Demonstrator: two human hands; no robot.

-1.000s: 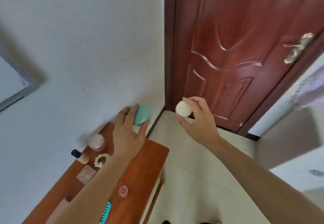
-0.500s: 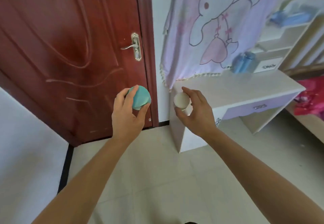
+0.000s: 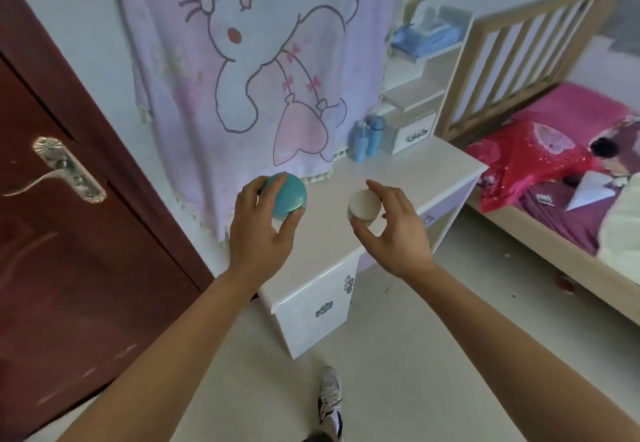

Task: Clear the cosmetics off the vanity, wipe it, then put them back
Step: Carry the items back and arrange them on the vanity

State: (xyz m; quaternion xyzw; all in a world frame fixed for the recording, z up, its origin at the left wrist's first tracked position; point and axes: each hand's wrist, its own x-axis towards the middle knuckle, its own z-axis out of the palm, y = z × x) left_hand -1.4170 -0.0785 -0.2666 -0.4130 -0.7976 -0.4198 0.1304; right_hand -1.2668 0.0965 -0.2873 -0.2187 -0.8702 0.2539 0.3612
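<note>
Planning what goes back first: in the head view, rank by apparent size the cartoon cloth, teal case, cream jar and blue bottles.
Largest to smallest: cartoon cloth, teal case, cream jar. The blue bottles look roughly jar-sized but stand farther from the camera, so I won't rank them.

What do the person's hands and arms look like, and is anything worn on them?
Both are bare. The left hand and the right hand wear no gloves, and no ring, watch or bracelet shows. Both forearms are uncovered down to the picture's edge; no sleeve is in view.
</note>
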